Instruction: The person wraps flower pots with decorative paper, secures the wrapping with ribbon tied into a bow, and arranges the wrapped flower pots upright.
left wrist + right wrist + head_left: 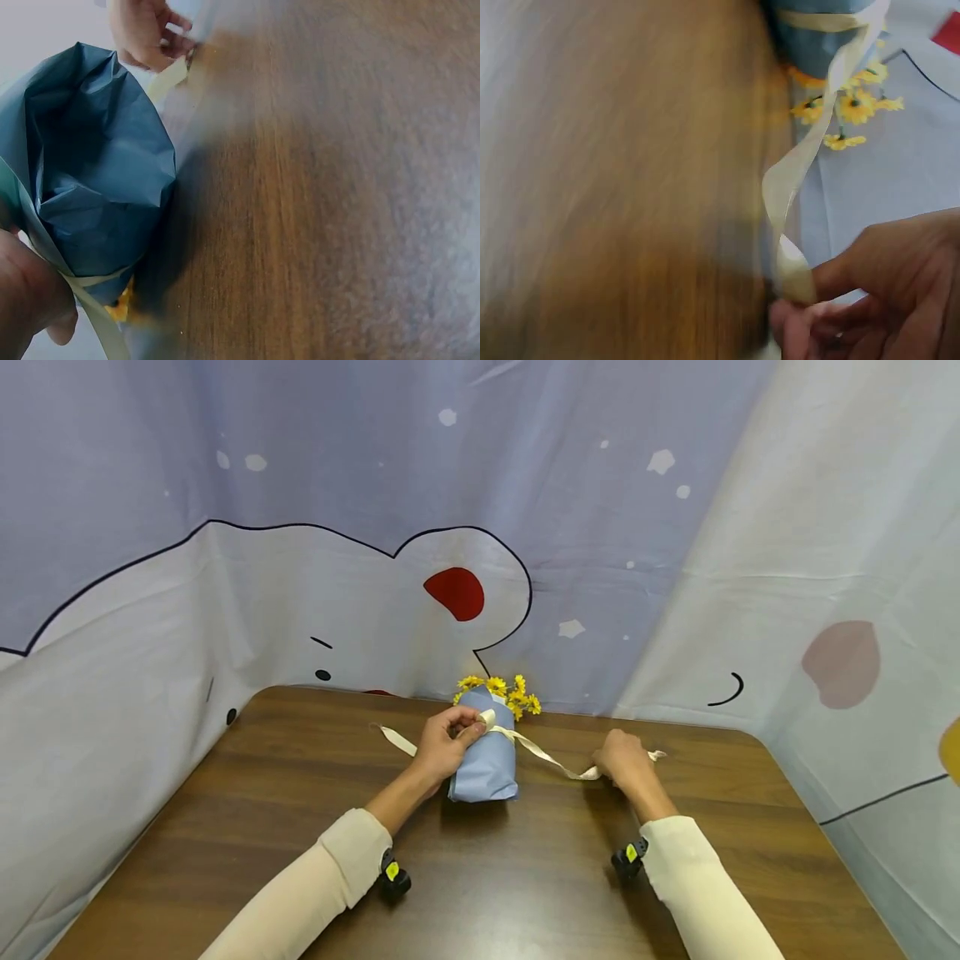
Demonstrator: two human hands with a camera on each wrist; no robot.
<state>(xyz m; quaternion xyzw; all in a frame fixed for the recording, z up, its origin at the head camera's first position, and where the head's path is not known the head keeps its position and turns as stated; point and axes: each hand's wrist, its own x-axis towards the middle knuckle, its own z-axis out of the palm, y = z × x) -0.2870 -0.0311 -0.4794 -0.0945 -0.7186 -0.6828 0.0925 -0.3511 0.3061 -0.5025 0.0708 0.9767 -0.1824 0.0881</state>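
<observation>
A bouquet in blue wrapping paper (486,770) lies on the table with its yellow flowers (517,700) at the far end. Around its middle runs a cream ribbon (542,755), knotted at the front. My left hand (442,747) is at the left side of the bouquet and pinches a short fold of ribbon by the knot between thumb and fingers. Off to the right, my right hand (627,760) pinches the long ribbon tail, which twists between bouquet and fingers in the right wrist view. The tail's end pokes out beyond that hand.
Another ribbon end (397,741) stretches left across the brown wooden table (540,868). A printed cloth (360,602) hangs behind the table's far edge and along its sides. Each wrist wears a small black camera (395,881) below a cream sleeve.
</observation>
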